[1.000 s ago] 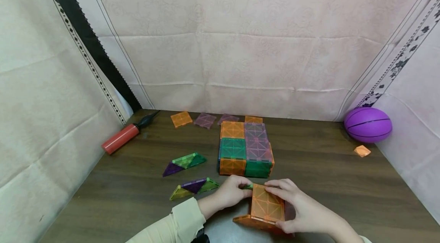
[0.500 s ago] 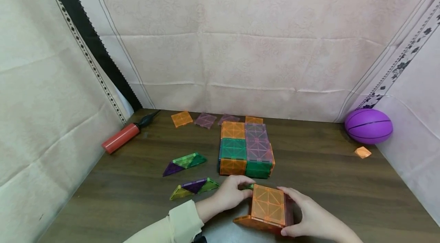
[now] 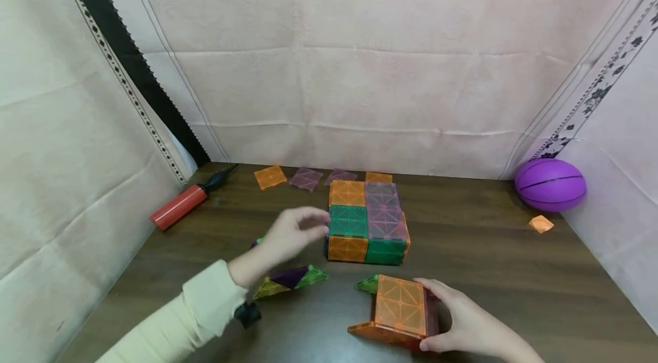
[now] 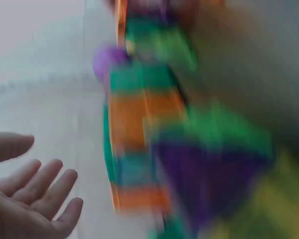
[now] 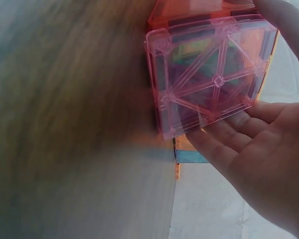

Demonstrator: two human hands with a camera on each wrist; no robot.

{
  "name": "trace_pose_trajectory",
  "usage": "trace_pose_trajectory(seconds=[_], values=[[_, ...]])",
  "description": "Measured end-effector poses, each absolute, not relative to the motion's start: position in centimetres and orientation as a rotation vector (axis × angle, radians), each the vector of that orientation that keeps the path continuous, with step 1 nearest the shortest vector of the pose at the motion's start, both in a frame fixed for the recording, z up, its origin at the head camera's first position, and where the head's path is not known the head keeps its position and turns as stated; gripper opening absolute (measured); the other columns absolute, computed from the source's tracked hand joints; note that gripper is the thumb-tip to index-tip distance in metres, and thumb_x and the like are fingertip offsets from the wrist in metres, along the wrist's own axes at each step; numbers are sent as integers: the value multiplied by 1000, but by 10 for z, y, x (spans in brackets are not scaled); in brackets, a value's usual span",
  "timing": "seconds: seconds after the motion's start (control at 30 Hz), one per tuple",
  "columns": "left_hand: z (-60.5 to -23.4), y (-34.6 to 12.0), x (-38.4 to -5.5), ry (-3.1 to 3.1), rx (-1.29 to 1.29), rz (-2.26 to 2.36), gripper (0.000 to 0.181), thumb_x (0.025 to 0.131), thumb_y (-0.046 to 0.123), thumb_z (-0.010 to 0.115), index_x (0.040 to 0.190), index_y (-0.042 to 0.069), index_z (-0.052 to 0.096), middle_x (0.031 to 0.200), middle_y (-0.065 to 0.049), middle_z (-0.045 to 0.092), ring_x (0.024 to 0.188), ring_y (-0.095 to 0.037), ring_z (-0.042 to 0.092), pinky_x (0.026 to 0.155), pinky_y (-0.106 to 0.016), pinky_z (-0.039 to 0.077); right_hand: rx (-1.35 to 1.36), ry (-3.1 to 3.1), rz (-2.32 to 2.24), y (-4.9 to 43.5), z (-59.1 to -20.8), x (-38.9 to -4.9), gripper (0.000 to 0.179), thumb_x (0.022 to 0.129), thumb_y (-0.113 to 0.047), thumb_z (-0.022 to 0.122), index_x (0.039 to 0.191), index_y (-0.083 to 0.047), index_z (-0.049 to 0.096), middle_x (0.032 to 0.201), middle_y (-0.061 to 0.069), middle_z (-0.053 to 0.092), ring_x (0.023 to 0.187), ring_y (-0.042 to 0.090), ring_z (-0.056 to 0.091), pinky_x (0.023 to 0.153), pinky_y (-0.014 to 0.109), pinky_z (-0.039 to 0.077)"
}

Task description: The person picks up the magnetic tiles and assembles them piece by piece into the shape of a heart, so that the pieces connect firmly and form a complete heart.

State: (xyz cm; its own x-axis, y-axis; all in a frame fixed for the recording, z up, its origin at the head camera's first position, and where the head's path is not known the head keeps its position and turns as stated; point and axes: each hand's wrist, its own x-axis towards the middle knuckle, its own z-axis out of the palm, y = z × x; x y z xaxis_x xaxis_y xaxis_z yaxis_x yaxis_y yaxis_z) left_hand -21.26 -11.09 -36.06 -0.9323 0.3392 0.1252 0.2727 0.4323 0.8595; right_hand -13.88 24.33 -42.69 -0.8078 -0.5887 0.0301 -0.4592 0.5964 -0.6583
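Note:
My right hand point(image 3: 460, 320) holds a small magnetic tile cube point(image 3: 400, 307) by its right side, thumb at the near corner and fingers at the far one. In the right wrist view, a clear pink square tile point(image 5: 214, 77) forms that side. An orange tile point(image 3: 367, 330) juts left from the cube's base, and a green piece point(image 3: 367, 284) sticks out behind. My left hand point(image 3: 293, 232) is in the air, holding nothing, fingers loosely bent. It is left of a larger block of magnetic tiles point(image 3: 367, 220) in orange, green and purple; whether it touches it, I cannot tell.
A purple, green and yellow tile strip point(image 3: 292, 280) lies below my left forearm; another is mostly hidden behind that hand. Loose square tiles point(image 3: 270, 177) lie along the back. A red pump point(image 3: 180, 207) is at left; a purple ball point(image 3: 550, 184) and small orange piece point(image 3: 541, 224) at right.
My left hand has let go of the green piece behind the cube and moved up and left. The right hand's fingers have slid from the cube's top to its right side.

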Motion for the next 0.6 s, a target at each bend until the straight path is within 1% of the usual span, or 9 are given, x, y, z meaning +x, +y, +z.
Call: trace_pose_trajectory(seconds=[0.07, 0.17, 0.3, 0.47, 0.6], values=[[-360, -129, -234, 2684, 518, 1509, 32, 90, 17, 68, 120, 6, 66, 120, -9, 66, 112, -27, 60, 95, -45, 47, -881, 2636, -1006, 244, -427, -139, 86, 75, -45, 81, 139, -2, 43, 125, 3, 55, 107, 4, 51, 85, 26, 48], [-366, -160, -268, 2753, 499, 1482, 34, 91, 19, 67, 122, 6, 64, 123, -12, 64, 116, -30, 57, 98, -48, 44, -880, 2638, -1003, 244, -427, -139, 86, 75, -45, 80, 139, -2, 42, 126, 4, 55, 108, 4, 51, 85, 26, 48], [-381, -196, -304, 2778, 481, 1464, 39, 93, 20, 65, 128, 1, 59, 128, -18, 60, 120, -36, 53, 99, -50, 43, -877, 2646, -1008, 244, -428, -139, 88, 75, -45, 81, 140, -2, 42, 128, 4, 54, 110, 5, 51, 86, 27, 48], [-404, -228, -331, 2782, 383, 1350, 50, 95, 24, 62, 136, -3, 51, 138, -23, 50, 129, -41, 43, 105, -54, 35, -868, 2653, -1005, 245, -430, -138, 89, 75, -46, 80, 142, -1, 41, 131, 5, 53, 113, 7, 51, 87, 28, 48], [-419, -241, -342, 2753, 300, 1245, 58, 96, 25, 61, 142, -4, 41, 145, -25, 41, 134, -43, 35, 107, -56, 30, -850, 2643, -1011, 245, -430, -138, 89, 75, -46, 80, 142, -1, 40, 131, 5, 53, 113, 7, 51, 88, 29, 48]])
